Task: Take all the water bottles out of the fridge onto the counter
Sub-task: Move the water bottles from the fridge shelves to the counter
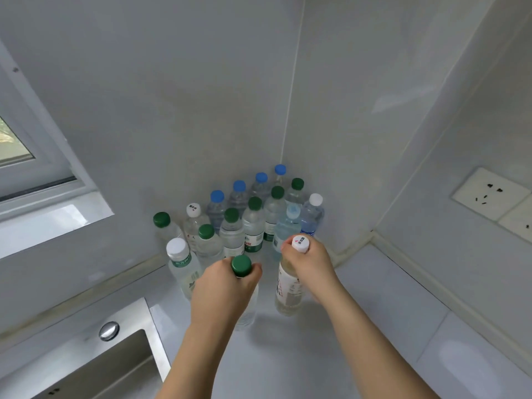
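Several water bottles [253, 223] with green, blue and white caps stand packed in the corner of the white counter [374, 306]. My left hand [224, 286] grips the neck of a green-capped bottle [241, 265] standing upright at the front of the group. My right hand [309, 263] grips the neck of a white-capped bottle [288, 295] with a white label, just to the right of it. Both bottles' bases look to be on or just above the counter. The fridge is out of view.
A steel sink [95, 361] with a round knob [108, 331] lies at the lower left. A window [17, 145] with a sill is on the left wall. A wall socket [490, 194] sits on the right wall.
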Available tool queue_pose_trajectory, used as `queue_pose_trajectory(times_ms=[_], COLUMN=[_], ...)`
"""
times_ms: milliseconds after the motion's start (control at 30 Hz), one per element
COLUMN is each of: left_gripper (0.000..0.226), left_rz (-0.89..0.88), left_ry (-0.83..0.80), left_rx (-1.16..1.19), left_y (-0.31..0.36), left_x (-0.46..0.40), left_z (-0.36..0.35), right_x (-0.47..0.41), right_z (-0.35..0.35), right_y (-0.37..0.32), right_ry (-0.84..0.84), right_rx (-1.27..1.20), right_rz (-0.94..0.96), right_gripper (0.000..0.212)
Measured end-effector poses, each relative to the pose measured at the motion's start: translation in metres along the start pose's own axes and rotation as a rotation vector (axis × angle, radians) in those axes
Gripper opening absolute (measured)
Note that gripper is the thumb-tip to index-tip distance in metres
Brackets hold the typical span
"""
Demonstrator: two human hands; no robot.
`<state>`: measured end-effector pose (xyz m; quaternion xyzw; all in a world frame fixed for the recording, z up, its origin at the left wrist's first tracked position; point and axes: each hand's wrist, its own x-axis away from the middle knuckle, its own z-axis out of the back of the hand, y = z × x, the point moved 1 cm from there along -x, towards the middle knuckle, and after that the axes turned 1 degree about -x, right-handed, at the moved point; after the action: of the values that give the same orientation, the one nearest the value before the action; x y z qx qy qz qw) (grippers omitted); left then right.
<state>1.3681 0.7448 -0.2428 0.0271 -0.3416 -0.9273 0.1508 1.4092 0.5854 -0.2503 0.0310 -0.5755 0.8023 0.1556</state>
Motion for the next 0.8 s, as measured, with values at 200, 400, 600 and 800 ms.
queue_pose_trajectory(times_ms=[200,400,600,800], left_gripper=[0.034,0.030,0.035,0.061], left_rz=[-0.011,-0.013,0.089,0.213], left_ry=[0.002,0.036,-0.107,-0.204], left_rx=[0.037,0.023,0.050,0.155], left_y=[-0.020,-0.041,-0.046,-0.056], left_x=[-0.028,-0.042,-0.045,-0.033], left_z=[-0.025,-0.040,-0.041,-0.049], right_x=[-0.037,-0.051,-0.063,-0.061], right_z=[-0.034,-0.053,-0.044,-0.042], right_y=[-0.001,0.007,0.010,0.018], right_ry=[-0.046,-0.087,-0.260,-0.338], right_rx=[0.090,0.123,0.366,0.286], right_rz=[0.005,0.015,-0.133,-0.427], right_gripper=[0.008,0.011,0.028,0.052])
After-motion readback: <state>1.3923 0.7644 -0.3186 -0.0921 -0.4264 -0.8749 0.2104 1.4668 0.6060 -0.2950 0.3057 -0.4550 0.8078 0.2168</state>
